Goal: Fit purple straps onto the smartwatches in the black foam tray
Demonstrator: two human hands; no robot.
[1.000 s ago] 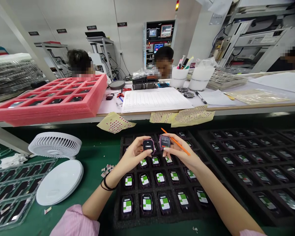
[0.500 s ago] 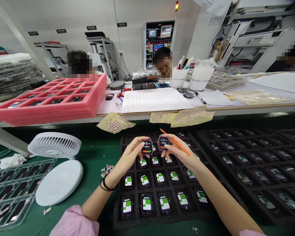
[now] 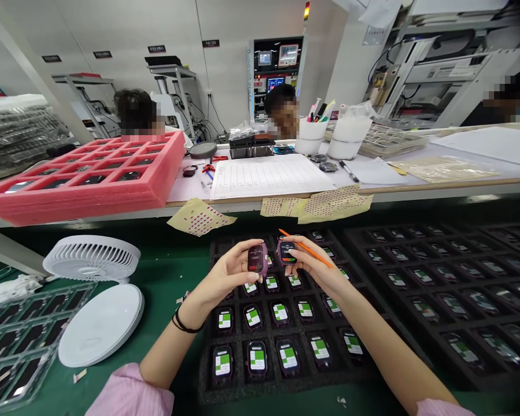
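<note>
Between the thumb and fingers of my left hand (image 3: 231, 270) is a purple-rimmed smartwatch (image 3: 257, 259), its screen dim and turned a little to the side. My right hand (image 3: 314, 261) grips a second smartwatch (image 3: 287, 252) with a lit screen, the thumb over its face. An orange stick, perhaps a pen or pry tool (image 3: 305, 248), lies across the right hand's fingers. Both watches are held above a black foam tray (image 3: 271, 335). Its compartments hold several watches with green-and-white screens (image 3: 257, 357); my hands hide some of the far ones.
To the right lies another black tray of watches (image 3: 424, 309). At left are a white fan (image 3: 99, 335) and clear plastic trays (image 3: 21, 341). A raised shelf ahead bears a pink foam tray (image 3: 156, 185), paper form (image 3: 268, 176) and pen cups (image 3: 311, 137). Two people sit beyond it.
The left watch has tilted and its screen has dimmed; the left thumb has come off its face to the lower edge. The right thumb has moved up onto its watch's screen.
</note>
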